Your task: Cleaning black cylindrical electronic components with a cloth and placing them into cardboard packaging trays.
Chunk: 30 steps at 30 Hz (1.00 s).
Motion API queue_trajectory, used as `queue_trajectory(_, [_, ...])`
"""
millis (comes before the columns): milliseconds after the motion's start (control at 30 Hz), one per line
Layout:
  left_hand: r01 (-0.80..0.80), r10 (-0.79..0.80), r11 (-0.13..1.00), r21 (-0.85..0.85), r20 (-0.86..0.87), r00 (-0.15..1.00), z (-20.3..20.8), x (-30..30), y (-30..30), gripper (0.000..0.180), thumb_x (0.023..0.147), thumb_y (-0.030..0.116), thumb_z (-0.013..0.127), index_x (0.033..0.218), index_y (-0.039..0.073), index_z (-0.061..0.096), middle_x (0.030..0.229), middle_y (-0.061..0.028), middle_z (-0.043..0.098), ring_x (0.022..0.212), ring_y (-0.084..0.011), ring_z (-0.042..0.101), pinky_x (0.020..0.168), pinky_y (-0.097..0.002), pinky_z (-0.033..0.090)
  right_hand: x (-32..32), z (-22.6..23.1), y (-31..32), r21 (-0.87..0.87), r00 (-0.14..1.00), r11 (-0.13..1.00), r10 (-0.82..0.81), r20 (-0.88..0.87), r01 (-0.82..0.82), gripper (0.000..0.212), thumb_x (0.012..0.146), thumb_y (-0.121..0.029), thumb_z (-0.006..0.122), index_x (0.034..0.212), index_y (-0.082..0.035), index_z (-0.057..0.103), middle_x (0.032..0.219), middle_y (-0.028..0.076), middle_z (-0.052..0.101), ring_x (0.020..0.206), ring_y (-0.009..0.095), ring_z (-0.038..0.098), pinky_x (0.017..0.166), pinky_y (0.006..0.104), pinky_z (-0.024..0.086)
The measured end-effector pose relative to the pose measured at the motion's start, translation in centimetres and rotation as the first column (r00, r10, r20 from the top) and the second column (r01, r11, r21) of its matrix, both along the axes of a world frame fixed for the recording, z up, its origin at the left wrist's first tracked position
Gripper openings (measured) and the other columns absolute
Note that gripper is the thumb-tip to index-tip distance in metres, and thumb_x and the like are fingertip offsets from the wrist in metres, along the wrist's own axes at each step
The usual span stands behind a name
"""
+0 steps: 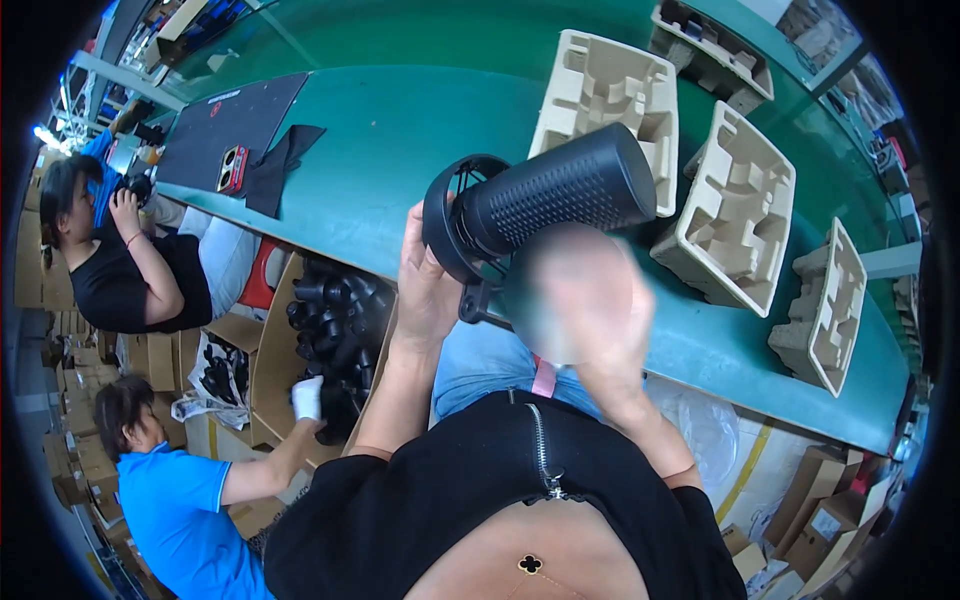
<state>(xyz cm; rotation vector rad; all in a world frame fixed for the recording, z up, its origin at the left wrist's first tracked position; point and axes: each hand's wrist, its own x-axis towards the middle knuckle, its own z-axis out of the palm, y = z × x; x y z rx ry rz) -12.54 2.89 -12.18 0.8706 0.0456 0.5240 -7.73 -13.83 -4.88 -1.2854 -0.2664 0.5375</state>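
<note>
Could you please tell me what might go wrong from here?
If the left hand slipped on the ring, the microphone might fall, perhaps past the edge of the bench. The right hand is blurred, so its support can't be judged. The rightmost tray stands near that edge and could get knocked off.

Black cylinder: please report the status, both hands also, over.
Left hand gripping black ring mount. Right hand blurred, grip unclear. Black cylinder tilted, extending from mount. Pulp tray just beyond.

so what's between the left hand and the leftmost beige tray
In the head view, first the black ring mount the left hand holds, then the perforated cylinder, overlapping the beige tray.
</note>
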Motion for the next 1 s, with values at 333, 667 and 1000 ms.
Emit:
queue_trajectory(333, [0.080, -0.087, 0.992, 0.096, 0.080, 0.993, 0.2, -1.2, 1.8, 0.071, 0.089, 0.035, 0.059, 0.143, 0.005, 0.024, 0.136, -0.0183, 0.043, 0.124, -0.0285, 0.046, 0.105, -0.0459, 0.036, 2.1, 1.6, -0.1, 0.103, 0.898, 0.989, -0.137, 0.417, 0.103, 0.075, 0.074, -0.017, 0.081, 0.133, -0.001, 0.037, 0.096, 0.010, 0.059, 0.078, 0.014, 0.062, 0.062, 0.0223, 0.051])
queue_trajectory(667, [0.078, -0.078, 0.997, -0.025, -0.012, 0.997, 2.0, -1.4, 2.8, 0.063, 0.100, 0.048, 0.025, 0.145, 0.004, 0.021, 0.133, -0.0190, 0.047, 0.118, -0.0261, 0.052, 0.099, -0.0383, 0.043, 0.6, 1.2, -2.0, -0.388, 0.364, 0.922, 0.364, 0.857, -0.007, 0.062, 0.063, 0.003, 0.075, 0.118, -0.023, 0.063, 0.107, 0.011, 0.059, 0.062, 0.013, 0.060, 0.048, 0.0264, 0.044])
queue_trajectory(1000, [0.101, -0.101, 0.987, -0.122, 0.009, 0.995, 2.7, -2.0, 3.2, 0.064, 0.099, 0.049, 0.028, 0.140, 0.001, 0.031, 0.119, -0.0187, 0.056, 0.103, -0.0239, 0.060, 0.089, -0.0366, 0.050, -0.3, 2.3, -2.0, -0.372, 0.199, 0.928, 0.359, 0.912, 0.031, 0.062, 0.058, 0.003, 0.074, 0.108, -0.035, 0.069, 0.106, 0.010, 0.060, 0.048, 0.010, 0.041, 0.042, 0.0249, 0.034])
